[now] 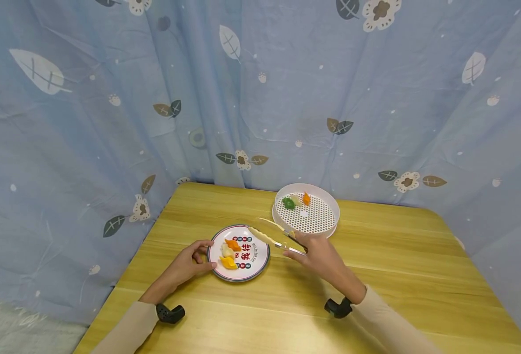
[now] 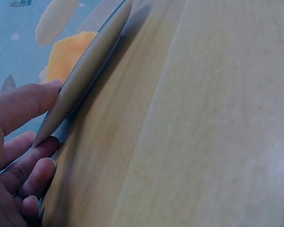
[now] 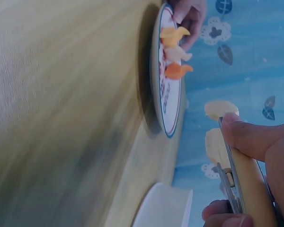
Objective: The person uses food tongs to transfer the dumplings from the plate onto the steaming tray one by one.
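Note:
My left hand [image 1: 191, 263] grips the left rim of a round white plate [image 1: 258, 265] with printed characters, thumb on top and fingers beside and under the edge. On the plate lie an orange dumpling [image 1: 233, 244], a cream one [image 1: 227, 251] and a yellow one [image 1: 228, 263]. My right hand [image 1: 320, 255] holds metal tongs [image 3: 246, 184] with cream-coloured tips. The tips stand apart above the plate's right side, with nothing seen between them. In the left wrist view, the plate's edge [image 2: 85, 78] looks slightly raised near the thumb.
Behind the right hand stands a round white perforated tray [image 1: 331, 216] with a raised rim. It holds a green dumpling [image 1: 289, 203], a cream one [image 1: 297, 200] and an orange one [image 1: 306, 198]. A blue patterned curtain [image 1: 287, 98] hangs behind the wooden table [image 1: 251, 314].

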Tool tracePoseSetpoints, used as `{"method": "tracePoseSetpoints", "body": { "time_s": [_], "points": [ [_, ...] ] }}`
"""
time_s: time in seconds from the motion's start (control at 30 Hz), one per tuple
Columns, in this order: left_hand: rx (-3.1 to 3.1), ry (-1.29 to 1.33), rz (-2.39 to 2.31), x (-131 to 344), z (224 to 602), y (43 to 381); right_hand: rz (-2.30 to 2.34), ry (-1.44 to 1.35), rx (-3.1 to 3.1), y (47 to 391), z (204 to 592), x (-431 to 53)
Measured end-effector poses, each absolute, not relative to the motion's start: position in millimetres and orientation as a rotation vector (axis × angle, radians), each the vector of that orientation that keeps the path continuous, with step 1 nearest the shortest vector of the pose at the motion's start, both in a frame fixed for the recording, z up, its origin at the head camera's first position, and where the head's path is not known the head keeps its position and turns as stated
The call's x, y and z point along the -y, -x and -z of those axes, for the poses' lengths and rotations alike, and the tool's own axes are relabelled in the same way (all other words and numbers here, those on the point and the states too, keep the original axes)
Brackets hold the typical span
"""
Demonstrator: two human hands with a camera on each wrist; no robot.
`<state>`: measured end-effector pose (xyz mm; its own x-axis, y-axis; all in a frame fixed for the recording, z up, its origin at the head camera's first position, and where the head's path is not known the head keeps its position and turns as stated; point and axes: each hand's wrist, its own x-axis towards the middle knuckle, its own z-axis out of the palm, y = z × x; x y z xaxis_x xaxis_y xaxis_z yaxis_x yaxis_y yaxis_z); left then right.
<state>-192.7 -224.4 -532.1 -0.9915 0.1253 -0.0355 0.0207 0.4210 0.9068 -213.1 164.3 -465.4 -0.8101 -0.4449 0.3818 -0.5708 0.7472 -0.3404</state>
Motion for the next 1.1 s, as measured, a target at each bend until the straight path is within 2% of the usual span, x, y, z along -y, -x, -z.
{"method": "tracePoseSetpoints", "body": {
  "time_s": [0.77,1.1],
  "points": [
    [-2.586,-0.142,-1.607,225,531,193,-0.540,-0.935,2.680,196,487,-139],
    [-2.587,-0.130,-1.595,225,533,194,-0.489,-0.898,2.753,197,494,-133]
  ]
}}
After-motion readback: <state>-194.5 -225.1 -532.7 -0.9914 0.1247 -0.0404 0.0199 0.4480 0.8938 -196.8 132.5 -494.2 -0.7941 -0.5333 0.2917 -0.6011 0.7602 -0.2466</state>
